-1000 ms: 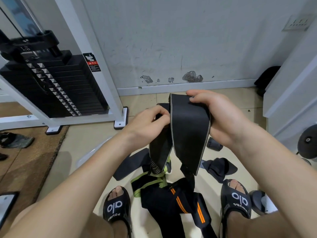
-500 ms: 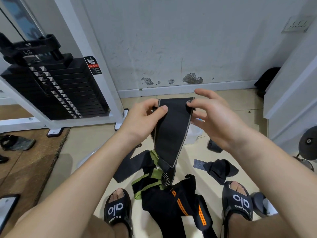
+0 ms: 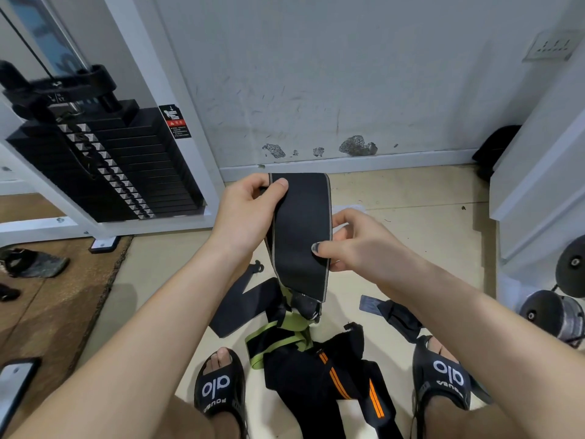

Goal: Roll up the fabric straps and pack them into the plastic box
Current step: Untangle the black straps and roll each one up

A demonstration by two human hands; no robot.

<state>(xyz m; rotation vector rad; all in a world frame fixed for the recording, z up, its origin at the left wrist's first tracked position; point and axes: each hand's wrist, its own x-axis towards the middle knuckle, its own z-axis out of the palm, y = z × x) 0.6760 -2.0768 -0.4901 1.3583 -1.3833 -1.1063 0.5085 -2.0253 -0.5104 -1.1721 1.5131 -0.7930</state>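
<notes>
Head-camera footage looked down on a wide black elastic fabric strap with a pale grey edge [image 3: 300, 236], held upright in the air between both hands above a tiled floor [image 3: 411, 201]. The left hand [image 3: 250, 213] pinched the strap's top left corner between thumb and curled fingers, while the right hand [image 3: 354, 242] pinched its right edge lower down, thumb on the front face. The strap's bottom end, with a metal ring, hung just above a loose heap of other black straps trimmed in green and orange [image 3: 316, 359] lying between the person's black slide sandals [image 3: 221, 391]. No plastic box could be made out for certain. Rolling appeared barely begun, so a good roll probably called for keeping the strap flat and lightly taut, folding the top end over squarely, then turning it tightly with edges aligned so the roll would not cone or loosen; the dangling ring could snag the heap below.
</notes>
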